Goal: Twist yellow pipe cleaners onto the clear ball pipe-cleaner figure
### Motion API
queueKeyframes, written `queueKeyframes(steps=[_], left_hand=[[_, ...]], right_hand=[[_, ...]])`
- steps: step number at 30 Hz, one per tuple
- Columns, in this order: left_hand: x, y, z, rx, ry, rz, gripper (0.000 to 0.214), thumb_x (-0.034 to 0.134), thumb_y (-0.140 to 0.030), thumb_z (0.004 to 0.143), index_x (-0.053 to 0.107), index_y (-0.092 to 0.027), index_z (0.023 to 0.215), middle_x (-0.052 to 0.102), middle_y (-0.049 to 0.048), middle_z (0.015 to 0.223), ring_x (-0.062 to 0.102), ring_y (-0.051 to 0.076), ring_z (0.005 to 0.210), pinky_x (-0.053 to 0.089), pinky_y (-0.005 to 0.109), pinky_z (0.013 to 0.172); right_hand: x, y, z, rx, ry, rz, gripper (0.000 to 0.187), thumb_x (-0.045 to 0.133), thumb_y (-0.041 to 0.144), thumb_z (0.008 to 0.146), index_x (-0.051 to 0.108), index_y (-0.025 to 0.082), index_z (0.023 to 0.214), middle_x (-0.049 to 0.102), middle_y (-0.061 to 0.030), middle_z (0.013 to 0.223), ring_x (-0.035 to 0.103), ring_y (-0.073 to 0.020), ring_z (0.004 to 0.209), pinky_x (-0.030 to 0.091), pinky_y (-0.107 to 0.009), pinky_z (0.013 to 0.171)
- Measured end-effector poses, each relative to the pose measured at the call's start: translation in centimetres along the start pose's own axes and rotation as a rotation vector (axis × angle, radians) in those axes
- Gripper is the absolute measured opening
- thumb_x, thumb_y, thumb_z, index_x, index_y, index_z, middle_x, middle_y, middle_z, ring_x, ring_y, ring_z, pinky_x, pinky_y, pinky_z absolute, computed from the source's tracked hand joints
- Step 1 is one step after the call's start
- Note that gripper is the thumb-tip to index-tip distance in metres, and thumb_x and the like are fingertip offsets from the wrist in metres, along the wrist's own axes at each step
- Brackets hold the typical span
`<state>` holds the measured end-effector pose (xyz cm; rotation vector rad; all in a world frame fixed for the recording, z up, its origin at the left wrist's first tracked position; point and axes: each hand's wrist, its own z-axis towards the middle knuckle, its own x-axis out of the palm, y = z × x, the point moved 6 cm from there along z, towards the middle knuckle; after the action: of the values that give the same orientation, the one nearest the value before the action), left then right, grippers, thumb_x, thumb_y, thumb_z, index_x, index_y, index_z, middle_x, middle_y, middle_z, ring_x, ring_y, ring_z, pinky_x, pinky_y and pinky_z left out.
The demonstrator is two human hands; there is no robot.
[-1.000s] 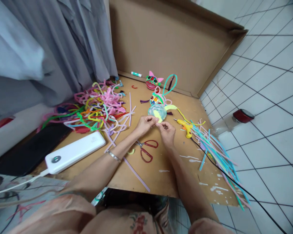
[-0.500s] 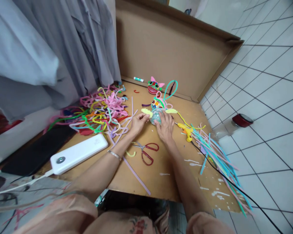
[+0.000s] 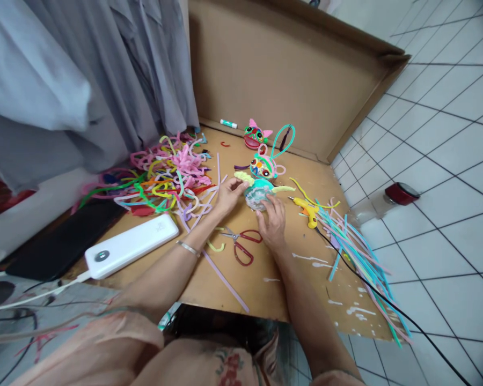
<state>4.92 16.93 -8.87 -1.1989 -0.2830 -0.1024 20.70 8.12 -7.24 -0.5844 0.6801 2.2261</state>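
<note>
A pipe-cleaner figure [image 3: 260,182] with a pale teal round body, a colourful face and yellow-green wings stands on the cardboard sheet [image 3: 265,268]. My left hand [image 3: 229,194] pinches the figure's left yellow-green wing. My right hand [image 3: 271,219] rests with its fingers against the front of the round body. Red-handled scissors [image 3: 241,244] lie just in front of both hands. A yellow glue gun [image 3: 306,209] lies to the right of my right hand.
A tangled pile of coloured pipe cleaners [image 3: 165,177] lies left of the figure; straight ones [image 3: 354,252] lie at the right edge. A white power bank [image 3: 131,246], a second pink-eared figure [image 3: 254,135], a marker [image 3: 228,124] and a red-lidded jar [image 3: 398,194] are around.
The figure was held between both hands near me a second ago; it now stands further back on the cardboard, with my left hand on its wing and my right hand against its body.
</note>
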Motion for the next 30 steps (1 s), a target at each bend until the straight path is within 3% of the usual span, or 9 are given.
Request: queueKeyframes(steps=[3, 16, 19, 25, 30], left_hand=[[0.4, -0.2, -0.2, 0.005, 0.045, -0.001, 0.036, 0.076, -0.048, 0.065, 0.061, -0.015, 0.065, 0.057, -0.0014, 0.063, 0.048, 0.01, 0.06, 0.041, 0.024, 0.06], [1.2, -0.6, -0.3, 0.081, 0.046, 0.136, 0.032, 0.07, -0.045, 0.07, 0.059, -0.016, 0.063, 0.05, -0.0026, 0.061, 0.043, 0.011, 0.059, 0.039, 0.024, 0.059], [1.3, -0.7, -0.3, 0.127, 0.057, 0.187, 0.031, 0.068, -0.043, 0.073, 0.058, -0.016, 0.062, 0.049, -0.0021, 0.063, 0.044, 0.011, 0.06, 0.038, 0.024, 0.059], [1.3, -0.5, -0.2, 0.183, 0.064, 0.239, 0.03, 0.067, -0.043, 0.074, 0.06, -0.017, 0.064, 0.051, -0.0012, 0.065, 0.045, 0.012, 0.062, 0.038, 0.024, 0.06], [1.1, -0.2, -0.3, 0.175, 0.058, 0.26, 0.027, 0.067, -0.041, 0.076, 0.063, -0.016, 0.066, 0.054, -0.0004, 0.067, 0.047, 0.012, 0.065, 0.037, 0.024, 0.061]], right_hand=[[0.0, -0.2, 0.1, 0.003, -0.004, 0.038, 0.029, 0.048, 0.027, 0.09, 0.058, 0.02, 0.116, 0.057, -0.0135, 0.125, 0.05, -0.0261, 0.121, 0.041, -0.051, 0.105], [-0.4, -0.5, 0.1, 0.076, -0.096, 0.158, 0.025, 0.049, 0.028, 0.09, 0.061, 0.022, 0.111, 0.061, -0.0113, 0.12, 0.054, -0.0245, 0.116, 0.044, -0.049, 0.102], [-0.4, -1.3, -0.1, 0.192, -0.135, 0.257, 0.026, 0.051, 0.03, 0.089, 0.062, 0.022, 0.111, 0.06, -0.0111, 0.116, 0.056, -0.0239, 0.113, 0.045, -0.048, 0.102], [1.1, -5.5, -1.8, 0.603, -0.364, 0.553, 0.041, 0.064, 0.039, 0.078, 0.059, 0.018, 0.113, 0.051, -0.012, 0.116, 0.061, -0.0195, 0.099, 0.053, -0.039, 0.09], [3.4, -7.4, -2.5, 0.714, -0.274, 0.64, 0.05, 0.068, 0.043, 0.072, 0.06, 0.017, 0.114, 0.055, -0.0126, 0.117, 0.062, -0.0193, 0.098, 0.056, -0.037, 0.085]])
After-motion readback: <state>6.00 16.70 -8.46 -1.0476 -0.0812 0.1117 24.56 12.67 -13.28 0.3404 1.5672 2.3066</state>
